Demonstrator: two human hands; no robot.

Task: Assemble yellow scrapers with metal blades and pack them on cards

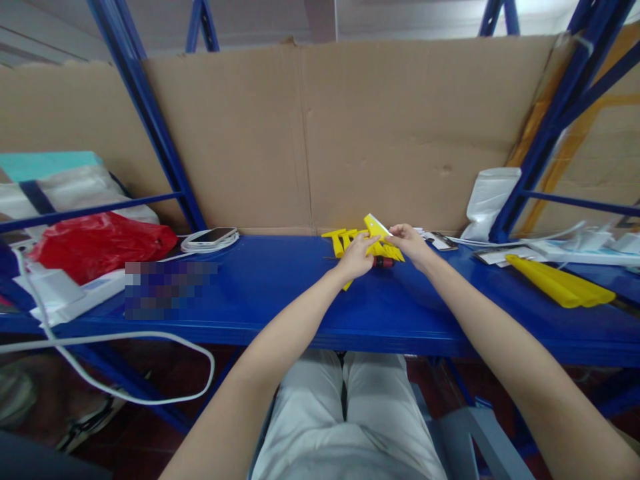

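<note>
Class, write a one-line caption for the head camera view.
Left hand and right hand meet at a yellow piece over a blue table, with brown cardboard standing behind.

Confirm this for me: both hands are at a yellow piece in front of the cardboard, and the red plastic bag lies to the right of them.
The bag's side is wrong: in the head view, the red plastic bag lies to the left of the hands. The left hand and right hand are indeed at a yellow piece in front of the cardboard.
</note>
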